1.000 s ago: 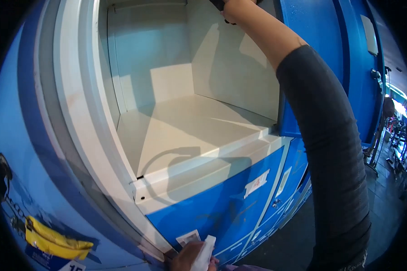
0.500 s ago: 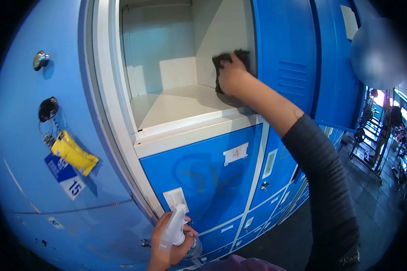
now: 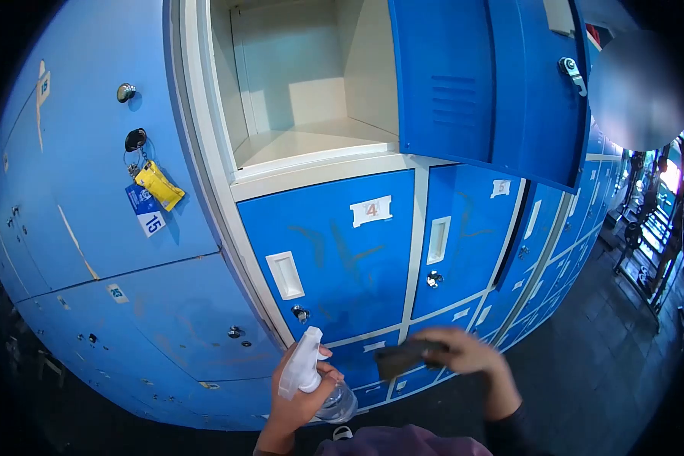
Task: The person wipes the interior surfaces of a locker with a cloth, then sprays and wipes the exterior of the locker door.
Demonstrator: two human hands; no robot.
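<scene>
My left hand (image 3: pixel 300 399) is wrapped round a clear spray bottle (image 3: pixel 337 404) with a white trigger head (image 3: pixel 304 366), low in the view before the lockers. To its right, my right hand (image 3: pixel 463 353), blurred by motion, holds a dark cloth (image 3: pixel 403 359). Above both hands is the closed blue locker door numbered 4 (image 3: pixel 334 258). Over that door an open locker compartment (image 3: pixel 304 99) shows bare cream walls and a shelf floor. Its blue door (image 3: pixel 479 83) is swung out to the right.
A lighter blue locker bank (image 3: pixel 91 190) fills the left, with a yellow key tag (image 3: pixel 159 186) and a tag numbered 15 hanging from a lock. More blue lockers run off to the right. Gym equipment (image 3: pixel 646 220) stands on the dark floor (image 3: pixel 585 319) at far right.
My right hand has come out of the open compartment with the cloth and moved down, near the spray bottle. The view has shifted, showing more of the lower lockers.
</scene>
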